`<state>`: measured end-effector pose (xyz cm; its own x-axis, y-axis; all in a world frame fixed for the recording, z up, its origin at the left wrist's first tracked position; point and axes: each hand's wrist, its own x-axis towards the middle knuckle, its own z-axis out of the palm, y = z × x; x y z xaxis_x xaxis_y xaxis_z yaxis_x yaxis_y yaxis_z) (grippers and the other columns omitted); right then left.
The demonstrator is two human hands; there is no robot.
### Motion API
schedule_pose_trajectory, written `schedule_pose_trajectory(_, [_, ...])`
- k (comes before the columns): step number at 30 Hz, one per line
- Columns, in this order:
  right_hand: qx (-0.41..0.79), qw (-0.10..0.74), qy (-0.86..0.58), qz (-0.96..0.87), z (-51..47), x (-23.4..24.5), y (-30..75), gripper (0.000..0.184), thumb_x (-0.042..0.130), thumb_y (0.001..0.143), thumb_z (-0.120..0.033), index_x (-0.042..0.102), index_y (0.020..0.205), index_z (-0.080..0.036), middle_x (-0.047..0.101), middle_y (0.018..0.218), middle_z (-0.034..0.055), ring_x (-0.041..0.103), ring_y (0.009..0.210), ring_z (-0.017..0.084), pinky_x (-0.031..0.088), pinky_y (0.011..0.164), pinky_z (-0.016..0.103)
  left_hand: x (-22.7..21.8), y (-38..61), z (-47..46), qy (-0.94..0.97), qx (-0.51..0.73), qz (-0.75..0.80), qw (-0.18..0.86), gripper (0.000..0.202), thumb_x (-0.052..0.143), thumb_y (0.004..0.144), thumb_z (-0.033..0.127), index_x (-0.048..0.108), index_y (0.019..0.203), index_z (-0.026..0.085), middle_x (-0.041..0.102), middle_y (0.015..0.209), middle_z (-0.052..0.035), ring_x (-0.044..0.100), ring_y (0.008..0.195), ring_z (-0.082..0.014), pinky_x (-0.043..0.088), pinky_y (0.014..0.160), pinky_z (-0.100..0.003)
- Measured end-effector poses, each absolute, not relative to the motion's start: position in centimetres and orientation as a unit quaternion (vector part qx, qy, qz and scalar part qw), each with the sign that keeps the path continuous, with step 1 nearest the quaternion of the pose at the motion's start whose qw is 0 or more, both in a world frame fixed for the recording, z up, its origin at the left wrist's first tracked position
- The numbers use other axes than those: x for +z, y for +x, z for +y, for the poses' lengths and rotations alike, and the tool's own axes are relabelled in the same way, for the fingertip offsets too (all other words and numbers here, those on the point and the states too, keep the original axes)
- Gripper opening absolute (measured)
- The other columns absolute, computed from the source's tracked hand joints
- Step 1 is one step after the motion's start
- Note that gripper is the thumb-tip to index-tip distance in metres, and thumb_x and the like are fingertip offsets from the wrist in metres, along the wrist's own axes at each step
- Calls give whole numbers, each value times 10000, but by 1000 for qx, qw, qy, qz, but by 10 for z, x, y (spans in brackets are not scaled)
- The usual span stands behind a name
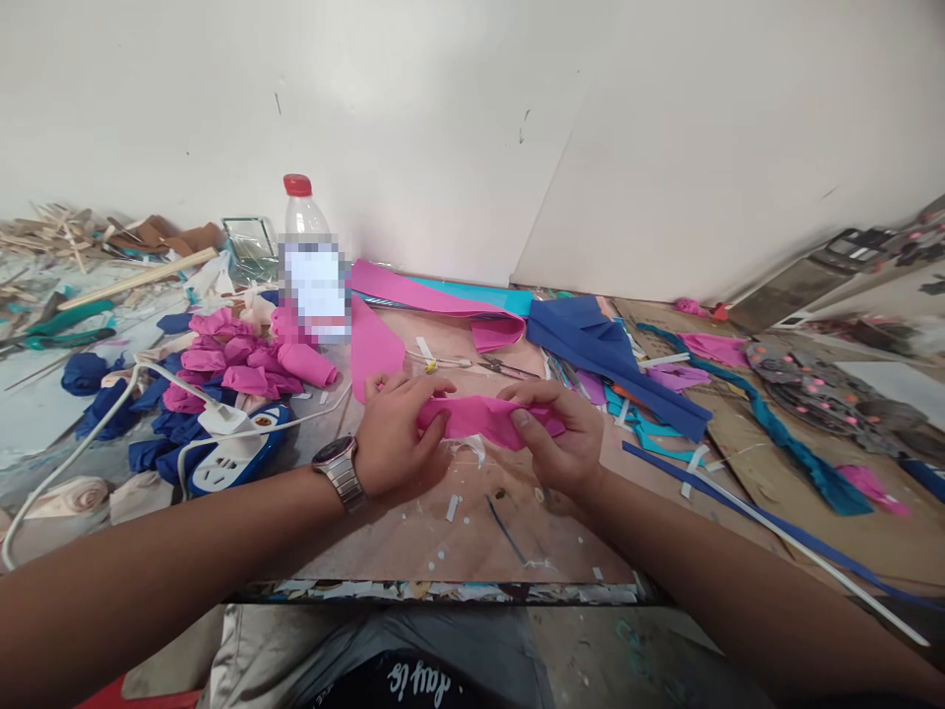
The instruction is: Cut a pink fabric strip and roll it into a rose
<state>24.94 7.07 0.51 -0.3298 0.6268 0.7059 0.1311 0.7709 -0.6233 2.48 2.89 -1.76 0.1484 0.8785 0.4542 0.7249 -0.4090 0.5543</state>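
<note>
A pink foam strip (479, 416) is held between both hands over the middle of a worn board (443, 537). My left hand (395, 438), with a metal watch on its wrist, has its fingers curled round the strip's left end. My right hand (565, 438) pinches the right end, thumb on top. The strip looks partly rolled or folded between them. A wider pink sheet (376, 345) lies just behind the hands.
Rolled pink pieces (247, 359) and dark blue pieces (110, 394) are piled at the left beside a white power strip (232, 448). A plastic bottle with a red cap (310, 266) stands behind. Scissors (502, 367), blue sheets (612, 354) and teal strips (775, 433) lie to the right.
</note>
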Motion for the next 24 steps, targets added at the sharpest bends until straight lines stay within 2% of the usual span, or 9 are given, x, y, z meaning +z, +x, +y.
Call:
schedule_pose_trajectory(8, [282, 547, -256, -746, 60, 10, 253, 111, 721, 941, -333, 733, 949, -223, 788, 900, 46, 729, 765, 191, 579, 677, 295, -20, 25, 33, 717, 396, 567, 88, 229, 618, 950, 249, 694, 1167, 248, 761, 1196, -36, 610, 1101, -293, 315, 962, -484])
schedule_pose_trajectory(13, [224, 668, -286, -650, 78, 40, 259, 149, 802, 851, -362, 761, 857, -219, 725, 780, 20, 637, 678, 168, 503, 605, 276, -22, 26, 34, 703, 401, 581, 87, 251, 627, 957, 292, 682, 1194, 233, 745, 1254, -57, 598, 1135, -313, 329, 962, -493])
schedule_pose_trajectory(16, [263, 724, -255, -584, 94, 55, 265, 128, 826, 819, -329, 750, 813, -225, 637, 689, -14, 514, 560, 125, 403, 511, 251, -20, 27, 34, 699, 402, 582, 101, 243, 635, 948, 275, 687, 1183, 244, 743, 1267, -43, 601, 1137, -303, 331, 977, -495])
schedule_pose_trajectory(19, [312, 687, -254, -604, 99, 54, 267, 128, 813, 845, -350, 746, 832, -242, 666, 731, -2, 561, 591, 146, 445, 536, 272, -18, 27, 33, 708, 393, 577, 106, 277, 661, 921, 263, 685, 1197, 262, 735, 1286, -30, 598, 1144, -307, 333, 995, -502])
schedule_pose_trajectory(22, [318, 603, -271, -679, 87, 42, 260, 90, 777, 898, -327, 758, 907, -239, 751, 888, 31, 674, 751, 181, 533, 654, 292, -17, 27, 30, 722, 396, 560, 91, 351, 647, 925, 290, 654, 1275, 263, 702, 1346, -50, 586, 1179, -320, 350, 1012, -505])
schedule_pose_trajectory(24, [303, 536, -258, -745, 75, 35, 253, 69, 726, 942, -294, 747, 923, -231, 766, 904, 39, 710, 809, 194, 570, 732, 312, -18, 28, 29, 733, 399, 545, 77, 410, 632, 932, 308, 621, 1339, 264, 674, 1393, -65, 569, 1228, -328, 358, 1037, -509])
